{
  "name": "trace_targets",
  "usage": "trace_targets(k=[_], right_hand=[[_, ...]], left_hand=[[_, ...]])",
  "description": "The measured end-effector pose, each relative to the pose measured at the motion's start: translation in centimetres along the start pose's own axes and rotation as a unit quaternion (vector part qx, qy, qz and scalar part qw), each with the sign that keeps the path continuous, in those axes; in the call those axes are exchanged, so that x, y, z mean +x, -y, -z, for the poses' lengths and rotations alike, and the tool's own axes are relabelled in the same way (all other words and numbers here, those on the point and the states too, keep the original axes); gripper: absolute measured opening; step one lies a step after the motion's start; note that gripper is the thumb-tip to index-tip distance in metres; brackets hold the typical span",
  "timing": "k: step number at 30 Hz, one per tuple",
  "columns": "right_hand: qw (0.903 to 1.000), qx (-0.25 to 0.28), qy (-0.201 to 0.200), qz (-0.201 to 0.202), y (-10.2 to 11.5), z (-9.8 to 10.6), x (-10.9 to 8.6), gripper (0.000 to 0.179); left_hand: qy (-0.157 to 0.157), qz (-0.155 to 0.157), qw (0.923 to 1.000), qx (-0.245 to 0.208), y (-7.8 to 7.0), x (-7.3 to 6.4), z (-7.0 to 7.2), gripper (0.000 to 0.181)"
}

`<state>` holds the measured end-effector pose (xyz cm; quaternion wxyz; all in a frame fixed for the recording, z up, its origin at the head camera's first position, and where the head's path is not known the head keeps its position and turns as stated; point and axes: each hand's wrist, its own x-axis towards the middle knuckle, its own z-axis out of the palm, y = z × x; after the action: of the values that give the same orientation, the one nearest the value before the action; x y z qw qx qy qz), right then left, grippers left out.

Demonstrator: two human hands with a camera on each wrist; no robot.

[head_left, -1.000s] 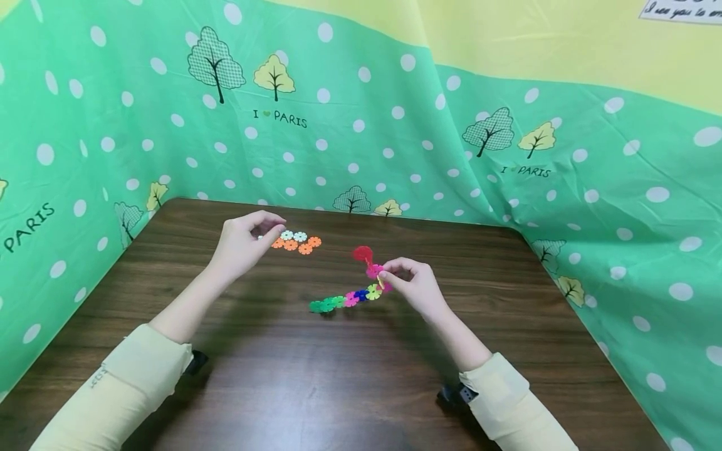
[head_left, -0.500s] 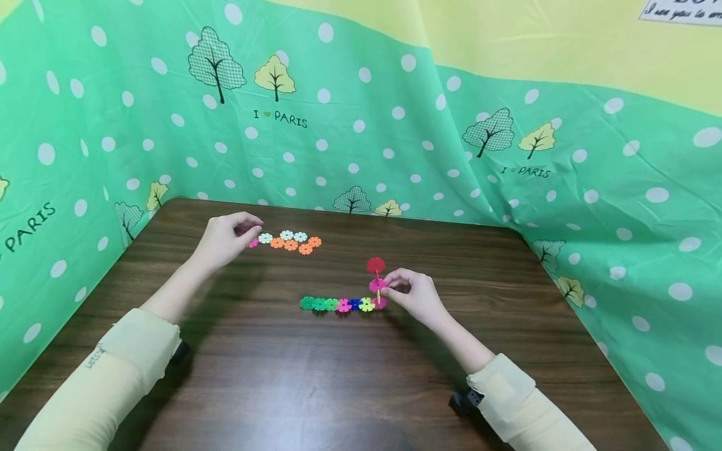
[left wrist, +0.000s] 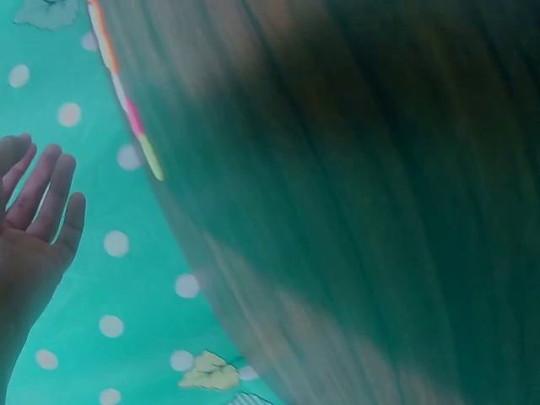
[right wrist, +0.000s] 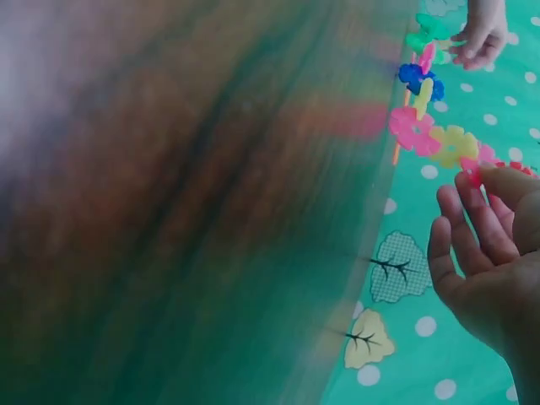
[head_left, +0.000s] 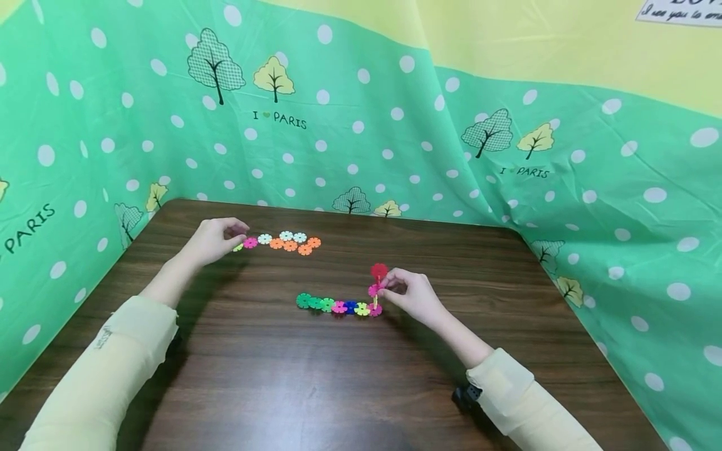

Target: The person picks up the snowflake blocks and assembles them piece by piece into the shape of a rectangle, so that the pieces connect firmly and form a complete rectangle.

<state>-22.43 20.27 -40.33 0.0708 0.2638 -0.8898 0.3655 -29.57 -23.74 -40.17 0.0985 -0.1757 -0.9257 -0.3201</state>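
Observation:
My right hand (head_left: pixel 414 293) pinches a chain of linked flower-shaped plastic discs (head_left: pixel 350 307) near its right end, between thumb and fingertips. From green discs at the left the chain runs through pink, blue and yellow, then bends upward to a red disc (head_left: pixel 379 270). Pink and yellow discs (right wrist: pixel 456 145) sit right at the fingertips in the right wrist view. My left hand (head_left: pixel 211 241) hovers at the far left beside a loose pink disc (head_left: pixel 251 242) and a partly hidden yellow-green disc (head_left: pixel 238 248). Its fingers (left wrist: pixel 52 190) are loosely extended, holding nothing.
A row of loose flower discs lies at the back of the brown wooden table (head_left: pixel 271 376), with white discs (head_left: pixel 264 238) and several orange discs (head_left: pixel 290 245). A green dotted cloth (head_left: pixel 361 144) hangs behind the table's back edge.
My left hand has moved left along the loose discs, uncovering the white, pink and part of the yellow-green one. The right hand has brought the chain lower and straightened it, still pinching it.

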Motion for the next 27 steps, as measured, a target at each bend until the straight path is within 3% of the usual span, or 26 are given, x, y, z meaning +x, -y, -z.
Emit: trace_targets(k=[6, 12, 20, 27], right_hand=[[0.9997, 0.007, 0.022, 0.006, -0.2, -0.1, 0.2, 0.019], [0.9992, 0.004, 0.027, 0.03, -0.4, -0.1, 0.3, 0.049], [0.9977, 0.014, 0.022, 0.062, -0.1, -0.1, 0.6, 0.074], [0.9976, 0.019, 0.028, 0.06, 0.3, -0.1, 0.6, 0.061]], left_hand=[[0.062, 0.032, 0.9975, 0.013, 1.9, -0.2, 0.3, 0.027], [0.107, 0.066, 0.9919, 0.021, 3.1, -0.2, 0.3, 0.035], [0.131, 0.087, 0.9874, 0.015, 3.7, 0.0, 0.0, 0.041], [0.133, 0.1, 0.986, 0.011, 3.4, 0.2, -0.2, 0.037]])
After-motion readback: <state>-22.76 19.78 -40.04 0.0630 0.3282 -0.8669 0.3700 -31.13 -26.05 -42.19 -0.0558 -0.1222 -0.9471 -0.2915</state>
